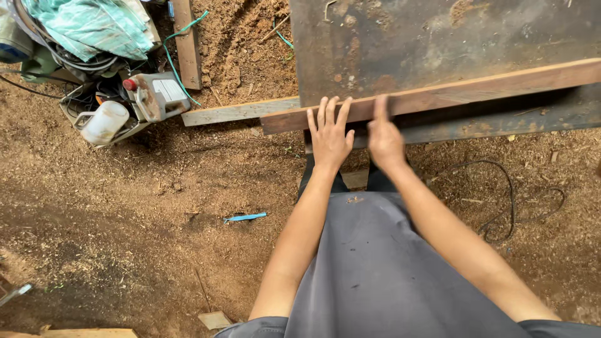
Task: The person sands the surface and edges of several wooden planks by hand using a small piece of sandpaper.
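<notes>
Both hands (330, 139) (384, 143) flat on plank (476, 91), white jug (104, 122) left

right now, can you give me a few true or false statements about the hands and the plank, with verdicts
1. Both hands rest on the long wooden plank. True.
2. The left hand is a closed fist. False: its fingers are spread flat.
3. The plank lies on a dark metal table. True.
4. The right hand holds a hammer. False: it holds no tool, only presses the plank.
5. The ground is clean concrete. False: sawdust covers it.
</notes>
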